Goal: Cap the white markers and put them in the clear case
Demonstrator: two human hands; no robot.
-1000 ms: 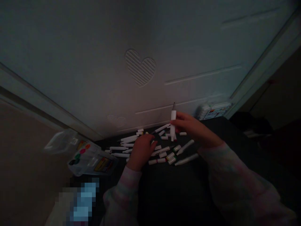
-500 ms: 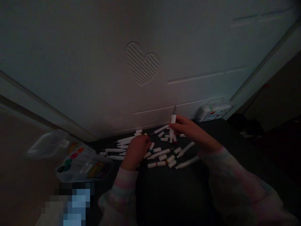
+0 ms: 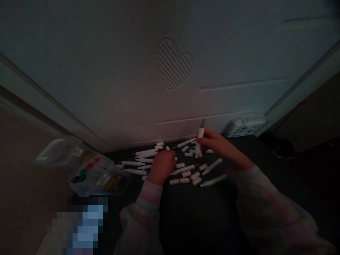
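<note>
In the head view, my right hand (image 3: 211,139) is closed around a white marker (image 3: 199,141), held upright with its grey nib end pointing up and no cap on that end. My left hand (image 3: 162,165) is lower and to the left, over the pile, its fingers curled down. A small white cap (image 3: 175,159) shows at its fingertips; whether they grip it is hidden. Left of that hand lie several white markers (image 3: 132,163). Between and below the hands are loose caps (image 3: 174,181) with coloured bands and more markers (image 3: 212,166).
An opened clear plastic case (image 3: 91,186) with coloured round ends inside stands at the left. Another clear case (image 3: 245,124) is at the back right of the dark tabletop (image 3: 196,219). A white panel (image 3: 111,78) with embossed hearts rises behind. The light is dim.
The view has shifted slightly. My left hand has moved a little right, covering more of the cap near its fingertips. My right hand keeps the marker upright in about the same place.
</note>
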